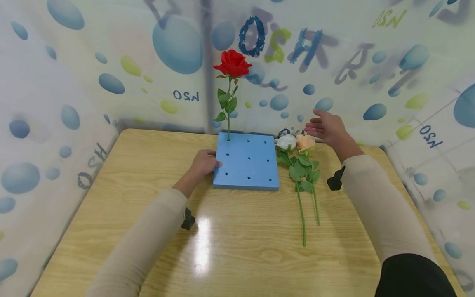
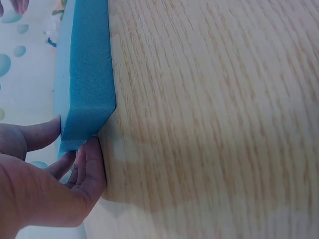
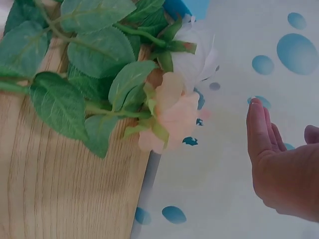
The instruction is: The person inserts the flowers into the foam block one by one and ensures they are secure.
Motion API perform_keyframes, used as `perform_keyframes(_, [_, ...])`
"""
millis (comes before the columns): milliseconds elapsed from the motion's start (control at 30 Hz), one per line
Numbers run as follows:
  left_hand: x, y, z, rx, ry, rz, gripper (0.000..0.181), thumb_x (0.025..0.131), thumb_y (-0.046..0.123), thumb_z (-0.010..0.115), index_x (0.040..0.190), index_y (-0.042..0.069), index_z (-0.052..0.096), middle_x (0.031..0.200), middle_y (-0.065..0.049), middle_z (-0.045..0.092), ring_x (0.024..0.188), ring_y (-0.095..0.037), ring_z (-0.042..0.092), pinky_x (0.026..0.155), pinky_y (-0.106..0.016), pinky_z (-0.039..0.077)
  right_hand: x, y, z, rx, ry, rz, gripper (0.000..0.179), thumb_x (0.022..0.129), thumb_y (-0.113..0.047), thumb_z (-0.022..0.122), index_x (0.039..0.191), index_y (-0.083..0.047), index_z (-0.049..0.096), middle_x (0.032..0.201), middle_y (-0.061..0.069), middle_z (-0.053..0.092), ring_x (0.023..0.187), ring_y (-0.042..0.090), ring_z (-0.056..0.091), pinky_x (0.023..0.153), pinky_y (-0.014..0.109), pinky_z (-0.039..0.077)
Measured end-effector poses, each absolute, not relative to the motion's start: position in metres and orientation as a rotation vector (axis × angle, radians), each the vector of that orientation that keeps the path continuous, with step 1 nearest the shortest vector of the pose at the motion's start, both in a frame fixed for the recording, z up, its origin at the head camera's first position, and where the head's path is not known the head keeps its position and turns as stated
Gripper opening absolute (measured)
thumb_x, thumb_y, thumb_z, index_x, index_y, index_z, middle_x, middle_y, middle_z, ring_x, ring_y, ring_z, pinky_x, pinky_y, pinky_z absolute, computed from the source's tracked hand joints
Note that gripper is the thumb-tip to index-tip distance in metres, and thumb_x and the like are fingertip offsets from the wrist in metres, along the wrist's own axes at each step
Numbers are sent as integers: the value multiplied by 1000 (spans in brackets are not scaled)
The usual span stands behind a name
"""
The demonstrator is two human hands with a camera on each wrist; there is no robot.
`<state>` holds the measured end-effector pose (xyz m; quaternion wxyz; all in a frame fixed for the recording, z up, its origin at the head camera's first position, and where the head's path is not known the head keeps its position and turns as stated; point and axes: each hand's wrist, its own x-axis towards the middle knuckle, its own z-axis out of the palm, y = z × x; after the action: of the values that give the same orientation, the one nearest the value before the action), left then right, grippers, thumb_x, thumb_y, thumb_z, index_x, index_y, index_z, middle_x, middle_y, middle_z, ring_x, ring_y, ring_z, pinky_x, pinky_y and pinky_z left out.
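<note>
A blue foam board (image 1: 243, 167) with rows of small holes lies on the table. In its back left hole an artificial red rose (image 1: 232, 64) stands upright. My left hand (image 1: 204, 163) holds the board's left edge, with the thumb on the top face and the other fingers curled against the side, as the left wrist view shows. Right of the board lie a white rose (image 1: 286, 142) and a peach rose (image 1: 305, 142), their stems pointing towards me. Just beyond their blooms, my right hand (image 1: 326, 127) hovers with its fingers extended, holding nothing and apart from the flowers.
The wood-grain table (image 1: 167, 255) has a patterned backdrop (image 1: 141, 37) along its back and sides. Dark wrist-camera mounts (image 1: 335, 179) hang below both sleeves. A black rounded shape (image 1: 413, 276) covers the lower right corner of the head view.
</note>
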<state>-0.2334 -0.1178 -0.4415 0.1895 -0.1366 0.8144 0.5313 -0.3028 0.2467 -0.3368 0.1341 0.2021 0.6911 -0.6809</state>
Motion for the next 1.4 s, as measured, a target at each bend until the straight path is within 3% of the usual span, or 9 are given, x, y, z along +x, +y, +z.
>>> perform_keyframes(100, [-234,-118,-441,-389,2295,1495,53,93,8,60,143,5,45,144,-17,46,119,-28,49,102,-43,45,-300,252,-337,583,2009,-1969,74,95,-46,56,149,0,34,141,17,49,106,19,67,95,29,49])
perform_keyframes(233, [-234,-119,-442,-397,2291,1499,53,92,7,61,143,5,45,143,-17,46,118,-28,50,101,-43,46,-296,260,-340,571,2012,-1970,73,95,-40,58,148,3,33,108,8,66,94,17,71,92,30,51])
perform_keyframes(367, [-235,-117,-443,-392,2296,1493,53,93,8,60,144,5,45,144,-17,46,119,-28,50,101,-43,46,-292,268,-342,547,2008,-1948,74,96,-38,59,148,5,31,86,2,70,87,16,72,88,29,53])
perform_keyframes(767, [-235,-116,-443,-390,2298,1478,53,94,9,60,144,5,44,144,-16,46,120,-28,49,102,-43,45,-280,285,-352,533,2024,-1838,74,97,-37,57,149,6,27,82,-1,71,87,14,72,85,26,54])
perform_keyframes(1100, [-236,-117,-444,-374,2305,1482,53,93,8,60,144,5,44,145,-16,45,119,-28,49,101,-43,46,-276,290,-367,539,1995,-1824,50,97,-34,57,132,1,46,82,-2,71,88,15,71,87,27,54])
perform_keyframes(1400, [-237,-119,-447,-377,2282,1512,53,93,8,59,144,5,44,147,-16,43,120,-27,48,101,-43,45,-271,292,-377,561,2010,-1748,66,98,-31,57,147,5,31,87,1,71,85,14,71,83,28,55])
